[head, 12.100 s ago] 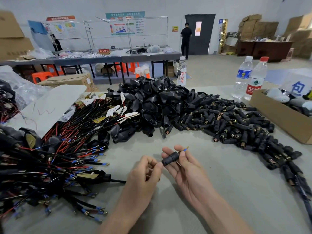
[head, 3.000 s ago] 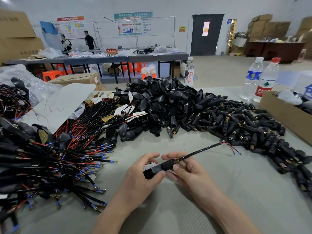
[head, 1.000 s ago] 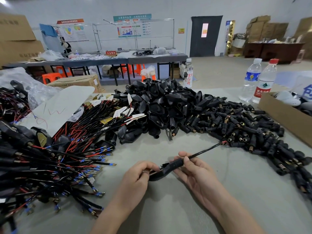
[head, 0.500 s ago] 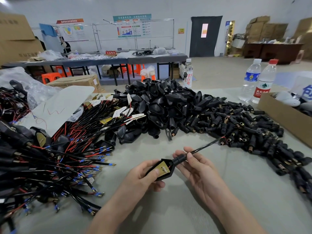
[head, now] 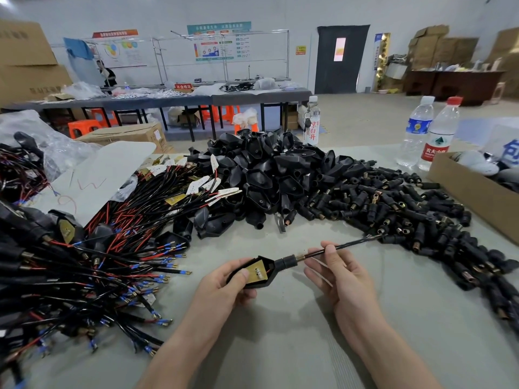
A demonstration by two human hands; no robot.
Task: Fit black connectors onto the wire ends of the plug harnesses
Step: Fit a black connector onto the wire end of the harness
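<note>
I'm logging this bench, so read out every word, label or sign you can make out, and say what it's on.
"京白开": red, running down the clear bottle.
"不合格区": on the red sign on the far table.
"农夫山", rest unclear: red label of the red-capped bottle.
"包", partly cut off: blue, on the white sheet at right.
Too blurred to read: wall posters, print on the cardboard boxes, the blue-labelled bottle.

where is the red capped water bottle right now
In the head view, the clear red-capped water bottle stands far right, beside the blue-labelled bottle and by the brown cardboard box's far corner.
</note>
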